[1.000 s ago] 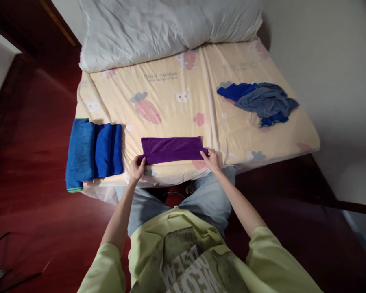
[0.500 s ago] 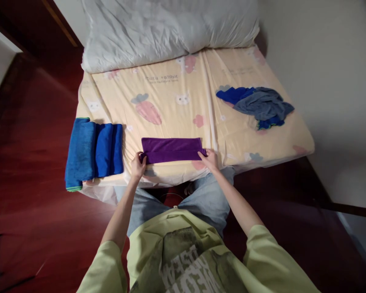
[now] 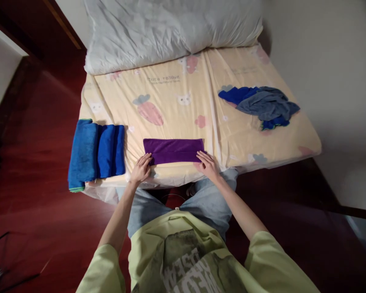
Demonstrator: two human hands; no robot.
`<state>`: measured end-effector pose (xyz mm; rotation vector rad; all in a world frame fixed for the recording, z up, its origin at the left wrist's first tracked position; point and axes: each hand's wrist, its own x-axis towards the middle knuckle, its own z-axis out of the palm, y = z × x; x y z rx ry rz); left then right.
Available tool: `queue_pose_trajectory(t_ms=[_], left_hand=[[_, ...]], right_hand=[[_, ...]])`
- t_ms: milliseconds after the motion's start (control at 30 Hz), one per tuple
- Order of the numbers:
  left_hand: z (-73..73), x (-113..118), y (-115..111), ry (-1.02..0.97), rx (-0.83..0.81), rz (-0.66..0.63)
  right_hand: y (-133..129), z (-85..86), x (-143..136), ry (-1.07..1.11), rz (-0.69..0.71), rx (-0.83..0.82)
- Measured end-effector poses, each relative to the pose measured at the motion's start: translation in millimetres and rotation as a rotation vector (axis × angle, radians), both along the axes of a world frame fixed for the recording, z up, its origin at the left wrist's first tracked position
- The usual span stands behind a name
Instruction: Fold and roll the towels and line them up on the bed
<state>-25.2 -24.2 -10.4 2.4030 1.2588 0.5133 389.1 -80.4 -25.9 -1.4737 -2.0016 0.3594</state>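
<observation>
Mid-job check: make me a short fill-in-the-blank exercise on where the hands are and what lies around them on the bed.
1. The left hand and the right hand both touch a cloth coloured ____.
2. Seen from the person's position, folded blue towels lie on the ____ side of that cloth.
3. Of the two hands, the one nearer the crumpled pile is the ____ one.

Missing words: purple; left; right.
</observation>
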Motion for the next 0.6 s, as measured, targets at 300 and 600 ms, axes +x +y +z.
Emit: queue_pose_trajectory(t_ms=[300,600], left_hand=[[-6.3,6,13,-0.153,-0.071,0.127],[-16.2,3,30,-0.484,-0.260,0.408]], right_hand=[[19,7.8,8,-0.067,0.034,-0.066],[39,-2.3,17,0.253,-0.068,-0.214]])
